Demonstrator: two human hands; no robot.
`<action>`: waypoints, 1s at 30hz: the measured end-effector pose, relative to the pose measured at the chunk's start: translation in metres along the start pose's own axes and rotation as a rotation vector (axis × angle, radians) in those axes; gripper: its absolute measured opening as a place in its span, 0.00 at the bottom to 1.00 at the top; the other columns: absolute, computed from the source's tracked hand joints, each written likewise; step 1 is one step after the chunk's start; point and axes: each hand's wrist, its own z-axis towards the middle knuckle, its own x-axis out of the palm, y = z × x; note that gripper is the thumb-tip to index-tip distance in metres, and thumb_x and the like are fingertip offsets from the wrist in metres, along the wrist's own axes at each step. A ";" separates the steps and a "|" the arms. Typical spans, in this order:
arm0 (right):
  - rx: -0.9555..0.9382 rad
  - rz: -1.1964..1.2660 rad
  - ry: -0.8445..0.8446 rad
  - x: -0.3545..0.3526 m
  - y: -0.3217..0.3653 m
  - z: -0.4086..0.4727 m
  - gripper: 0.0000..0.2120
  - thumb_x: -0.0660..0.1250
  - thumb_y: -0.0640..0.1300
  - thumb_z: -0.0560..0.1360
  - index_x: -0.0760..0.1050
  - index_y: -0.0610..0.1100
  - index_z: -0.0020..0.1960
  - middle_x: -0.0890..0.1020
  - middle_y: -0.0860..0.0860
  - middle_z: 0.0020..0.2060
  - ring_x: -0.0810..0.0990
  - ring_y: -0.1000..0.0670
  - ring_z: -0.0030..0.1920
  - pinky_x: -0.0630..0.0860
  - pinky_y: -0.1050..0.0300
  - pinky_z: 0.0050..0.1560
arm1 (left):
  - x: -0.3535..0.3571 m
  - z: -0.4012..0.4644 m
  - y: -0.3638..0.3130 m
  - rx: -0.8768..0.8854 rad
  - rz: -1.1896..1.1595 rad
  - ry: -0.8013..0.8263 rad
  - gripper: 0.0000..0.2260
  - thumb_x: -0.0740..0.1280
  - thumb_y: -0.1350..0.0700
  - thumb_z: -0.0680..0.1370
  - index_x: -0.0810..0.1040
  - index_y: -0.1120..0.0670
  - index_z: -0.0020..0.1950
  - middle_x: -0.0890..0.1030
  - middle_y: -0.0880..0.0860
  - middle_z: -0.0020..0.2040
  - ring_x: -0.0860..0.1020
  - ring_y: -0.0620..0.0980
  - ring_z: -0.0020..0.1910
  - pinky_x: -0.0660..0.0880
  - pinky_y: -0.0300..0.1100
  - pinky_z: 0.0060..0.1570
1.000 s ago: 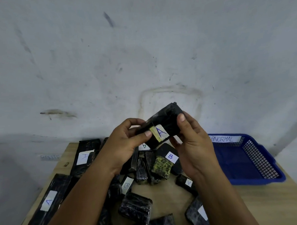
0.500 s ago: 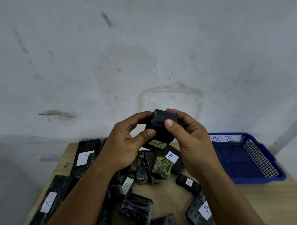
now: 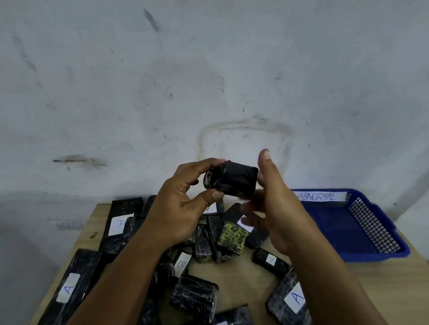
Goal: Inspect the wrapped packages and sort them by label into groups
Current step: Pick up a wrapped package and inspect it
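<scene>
My left hand (image 3: 181,208) pinches a black wrapped package (image 3: 231,180) between thumb and fingers, raised above the table with its label turned out of sight. My right hand (image 3: 277,208) is beside the package with its fingers straight and blurred, its thumb pointing up, its fingers by the package's right end. Below lie several black wrapped packages with white labels: a long one marked A (image 3: 71,289) at the left, one marked B (image 3: 182,264), a small one marked A (image 3: 270,260), another marked A (image 3: 292,304), and one with a yellow speckled patch (image 3: 232,237).
A blue plastic mesh basket (image 3: 373,229) labelled ABNORMAL stands at the right of the wooden table (image 3: 398,289), and nothing shows inside it. A stained white wall rises right behind the table. Bare wood shows at the table's front right.
The package has been turned over, so its A label no longer faces me. My right hand has let go of it and opened beside it; my left hand keeps hold.
</scene>
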 end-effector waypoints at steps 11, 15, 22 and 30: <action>-0.130 0.165 0.133 0.003 -0.015 0.002 0.15 0.65 0.32 0.81 0.80 0.47 0.62 0.89 0.44 0.47 0.88 0.45 0.48 0.84 0.49 0.53 | 0.008 0.007 -0.011 -0.447 -0.273 -0.032 0.21 0.69 0.42 0.77 0.78 0.43 0.69 0.84 0.42 0.57 0.81 0.36 0.55 0.75 0.45 0.65; -0.132 0.104 0.200 0.005 -0.022 0.000 0.17 0.67 0.32 0.80 0.78 0.45 0.66 0.89 0.43 0.49 0.88 0.45 0.50 0.83 0.53 0.50 | 0.009 0.012 -0.012 -0.520 -0.481 -0.027 0.08 0.71 0.51 0.79 0.87 0.52 0.54 0.88 0.56 0.50 0.86 0.56 0.52 0.79 0.59 0.61; -0.233 0.185 0.097 0.003 -0.017 0.004 0.12 0.70 0.48 0.79 0.84 0.45 0.59 0.89 0.48 0.50 0.88 0.51 0.51 0.83 0.58 0.47 | 0.006 0.004 -0.010 -0.433 -0.401 0.106 0.18 0.70 0.65 0.78 0.81 0.51 0.66 0.87 0.53 0.54 0.86 0.52 0.55 0.81 0.50 0.60; -0.367 0.152 0.078 -0.005 -0.020 0.007 0.08 0.71 0.41 0.79 0.84 0.42 0.57 0.89 0.46 0.50 0.88 0.47 0.53 0.83 0.57 0.50 | 0.006 0.000 -0.010 -0.299 -0.246 0.141 0.22 0.73 0.63 0.77 0.79 0.41 0.66 0.87 0.44 0.55 0.83 0.37 0.47 0.79 0.34 0.52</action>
